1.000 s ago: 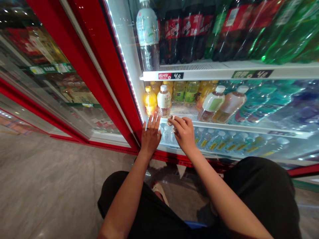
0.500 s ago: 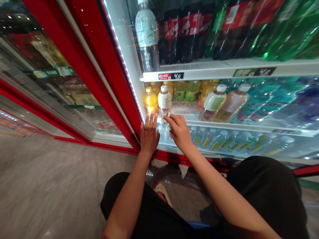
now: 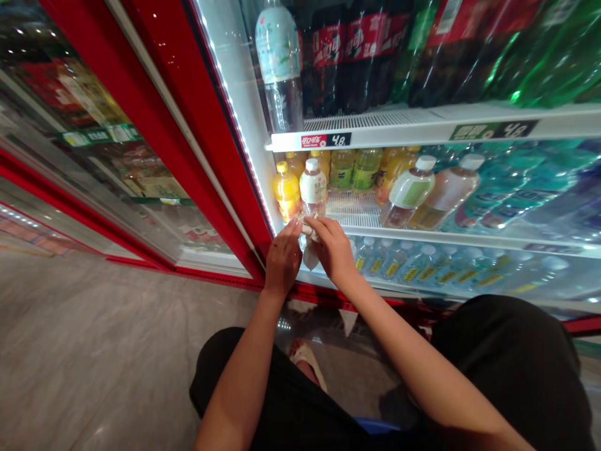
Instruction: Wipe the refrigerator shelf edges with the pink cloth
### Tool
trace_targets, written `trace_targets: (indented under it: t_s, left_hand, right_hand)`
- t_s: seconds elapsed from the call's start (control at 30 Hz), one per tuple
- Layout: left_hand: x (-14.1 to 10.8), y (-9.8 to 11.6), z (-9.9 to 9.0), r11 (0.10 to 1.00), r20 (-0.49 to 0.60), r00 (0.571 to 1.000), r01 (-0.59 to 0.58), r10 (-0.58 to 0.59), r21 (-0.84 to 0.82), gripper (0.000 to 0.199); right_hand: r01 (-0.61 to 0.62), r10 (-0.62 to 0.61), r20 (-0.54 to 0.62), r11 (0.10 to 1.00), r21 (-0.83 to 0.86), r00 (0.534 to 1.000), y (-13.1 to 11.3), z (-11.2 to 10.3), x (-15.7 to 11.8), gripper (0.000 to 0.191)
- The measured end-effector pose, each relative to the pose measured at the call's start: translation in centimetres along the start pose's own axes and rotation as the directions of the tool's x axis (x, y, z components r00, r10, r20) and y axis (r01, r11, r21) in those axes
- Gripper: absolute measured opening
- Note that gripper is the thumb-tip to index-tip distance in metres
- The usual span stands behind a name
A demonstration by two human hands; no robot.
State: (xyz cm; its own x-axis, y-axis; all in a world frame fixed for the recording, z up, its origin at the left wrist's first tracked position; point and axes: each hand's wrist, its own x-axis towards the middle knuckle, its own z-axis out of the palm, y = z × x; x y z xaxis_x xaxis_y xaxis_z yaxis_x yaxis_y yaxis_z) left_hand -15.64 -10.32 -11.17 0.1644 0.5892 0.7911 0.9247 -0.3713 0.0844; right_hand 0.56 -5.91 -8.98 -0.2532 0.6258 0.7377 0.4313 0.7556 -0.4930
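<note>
My right hand (image 3: 334, 247) is closed around a crumpled pale cloth (image 3: 310, 230) at the front edge of a refrigerator shelf; a loose part of it hangs below the fingers. My left hand (image 3: 284, 258) meets it from the left, its fingers drawn together and the fingertips on the cloth. Whether the cloth is fabric or paper, I cannot tell. Just behind the hands stand an orange drink bottle (image 3: 286, 188) with a yellow cap and a white-capped bottle (image 3: 313, 185) with a pale label.
Dark cola bottles (image 3: 328, 62) and a tall clear bottle (image 3: 282, 56) fill the shelf above. Leaning tea bottles (image 3: 408, 191) stand to the right. Small water bottles (image 3: 394, 260) line the bottom. The red door frame (image 3: 220, 156) borders the left. My knees flank my arms.
My left hand has gone from spread fingers by the shelf edge to fingers drawn together on the cloth. The cloth's loose part now hangs lower. The view has shifted slightly.
</note>
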Motion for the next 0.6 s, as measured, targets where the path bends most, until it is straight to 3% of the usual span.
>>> trace_targets:
  t_s: [0.13, 0.27, 0.47, 0.6]
  left_hand:
    - [-0.1, 0.8, -0.1, 0.991, -0.091, 0.988, -0.131, 0.128, -0.029, 0.076]
    - [-0.1, 0.8, 0.5, 0.983, -0.071, 0.982, -0.178, 0.175, -0.041, 0.069]
    - [0.9, -0.8, 1.0, 0.993, -0.094, 0.989, -0.118, 0.116, -0.022, 0.036]
    - [1.2, -1.7, 1.5, 0.999, -0.095, 0.995, 0.015, -0.019, -0.039, 0.028]
  right_hand:
    - [-0.178, 0.186, -0.039, 0.971, 0.16, 0.982, -0.5, -0.5, 0.4, 0.029]
    - [-0.308, 0.321, -0.008, 0.915, 0.261, 0.947, -0.7, -1.3, 0.9, 0.032]
    - [-0.265, 0.222, 0.162, 0.905, 0.334, 0.962, -0.8, -2.4, 0.0, 0.04]
    - [-0.108, 0.09, 0.116, 0.982, 0.157, 0.989, -1.0, -3.5, -1.9, 0.044]
